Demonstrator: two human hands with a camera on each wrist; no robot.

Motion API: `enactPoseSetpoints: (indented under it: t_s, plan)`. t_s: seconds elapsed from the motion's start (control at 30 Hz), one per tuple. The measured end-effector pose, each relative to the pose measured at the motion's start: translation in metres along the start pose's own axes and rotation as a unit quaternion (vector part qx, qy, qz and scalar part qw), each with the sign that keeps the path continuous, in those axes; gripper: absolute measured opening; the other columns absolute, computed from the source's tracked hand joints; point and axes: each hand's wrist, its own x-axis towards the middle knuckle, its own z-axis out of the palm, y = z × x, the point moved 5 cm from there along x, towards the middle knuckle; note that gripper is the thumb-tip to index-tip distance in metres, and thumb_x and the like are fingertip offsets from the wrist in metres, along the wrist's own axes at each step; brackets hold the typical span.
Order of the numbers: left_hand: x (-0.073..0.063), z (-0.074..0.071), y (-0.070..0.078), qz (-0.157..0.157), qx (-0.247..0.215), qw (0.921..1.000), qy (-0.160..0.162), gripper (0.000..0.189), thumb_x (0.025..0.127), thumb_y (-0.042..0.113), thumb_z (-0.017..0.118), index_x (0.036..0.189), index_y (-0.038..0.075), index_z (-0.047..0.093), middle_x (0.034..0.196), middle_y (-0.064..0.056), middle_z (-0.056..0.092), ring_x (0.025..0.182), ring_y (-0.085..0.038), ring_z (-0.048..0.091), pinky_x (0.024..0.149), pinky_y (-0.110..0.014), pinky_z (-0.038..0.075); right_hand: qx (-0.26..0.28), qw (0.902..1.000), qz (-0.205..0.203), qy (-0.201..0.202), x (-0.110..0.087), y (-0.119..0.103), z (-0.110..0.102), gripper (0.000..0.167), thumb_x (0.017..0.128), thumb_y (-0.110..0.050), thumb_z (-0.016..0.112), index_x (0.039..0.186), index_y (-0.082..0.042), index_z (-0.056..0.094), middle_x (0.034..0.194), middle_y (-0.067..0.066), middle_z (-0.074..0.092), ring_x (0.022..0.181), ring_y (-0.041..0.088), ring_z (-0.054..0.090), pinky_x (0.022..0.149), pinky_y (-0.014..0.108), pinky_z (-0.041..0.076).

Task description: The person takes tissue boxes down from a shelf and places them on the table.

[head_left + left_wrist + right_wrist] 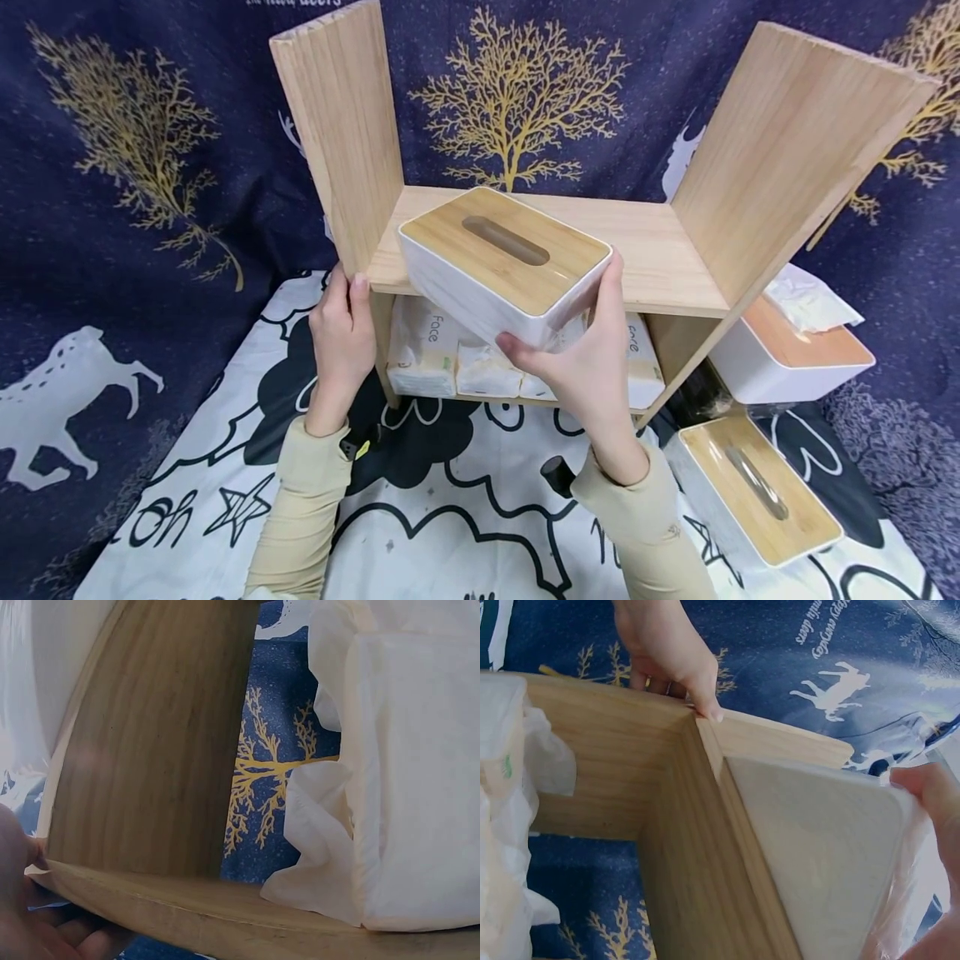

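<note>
In the head view my right hand (581, 362) grips a white tissue box (487, 267) with a bamboo lid and a long slot, thumb at its near side and fingers at its right end. The box is tilted over the middle board of a wooden shelf (645, 250). From the right wrist view, the pale underside of the box (821, 832) lies close to the board's front edge; I cannot tell whether they touch. My left hand (342, 333) holds the shelf's left side panel where it meets the board, its thumb on the front edge (667, 656).
Below the board stand several tissue packs (423, 350) in a row. To the right of the shelf lie another bamboo-lidded tissue box (802, 521) and a white box (787, 375) with a plastic-wrapped packet (810, 296) on top. A patterned cloth (420, 542) covers the surface.
</note>
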Motion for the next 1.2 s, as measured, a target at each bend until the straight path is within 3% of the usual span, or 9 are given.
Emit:
enactPoseSetpoints:
  t_s: [0.37,0.57,0.77,0.93,1.2]
  plan:
    - [-0.002,0.0,0.0,-0.014,0.003,0.9999,-0.008,0.042,0.104,0.029,0.043,0.129,-0.003,0.054,0.117,-0.028,0.063,0.106,-0.042,0.062,0.083,-0.056,0.046,0.066,0.9976,0.005,-0.019,-0.002,0.006,-0.011,0.115,0.061,-0.008,0.088,0.152,-0.019,0.019,0.145,0.002,0.035,0.135,0.013,0.034,0.118,0.035,0.023]
    - [0.0,0.001,0.001,-0.012,0.001,0.9999,-0.012,0.042,0.104,0.027,0.043,0.132,-0.003,0.052,0.119,-0.027,0.062,0.107,-0.041,0.062,0.084,-0.056,0.048,0.121,0.9924,-0.018,-0.016,-0.001,0.003,-0.021,0.11,0.057,0.006,0.084,0.149,-0.011,0.025,0.141,0.008,0.038,0.129,0.018,0.039,0.112,0.024,0.03]
    - [0.0,0.001,0.001,-0.008,0.002,0.9999,-0.011,0.043,0.104,0.028,0.043,0.132,-0.003,0.052,0.118,-0.028,0.063,0.106,-0.041,0.063,0.082,-0.056,0.048,0.204,0.9782,-0.032,-0.026,-0.004,0.005,-0.031,0.104,0.054,0.015,0.075,0.146,-0.007,0.031,0.134,0.013,0.044,0.122,0.031,0.044,0.105,0.025,0.038]
    - [0.0,0.001,0.001,-0.006,0.001,0.9999,-0.009,0.043,0.104,0.029,0.043,0.13,-0.003,0.053,0.115,-0.028,0.064,0.103,-0.042,0.063,0.08,-0.056,0.047,0.223,0.9731,-0.056,-0.019,-0.009,0.006,-0.039,0.107,0.05,0.013,0.075,0.146,-0.005,0.032,0.134,0.016,0.045,0.121,0.033,0.044,0.102,0.028,0.041]
    - [0.002,-0.001,0.002,-0.001,0.001,1.0,-0.001,0.041,0.104,0.028,0.044,0.126,-0.005,0.055,0.109,-0.028,0.064,0.099,-0.043,0.062,0.078,-0.056,0.045,0.197,0.9766,-0.084,0.02,-0.014,0.004,-0.063,0.11,0.049,-0.007,0.083,0.147,-0.005,0.035,0.137,0.02,0.046,0.121,0.034,0.041,0.102,0.033,0.036]
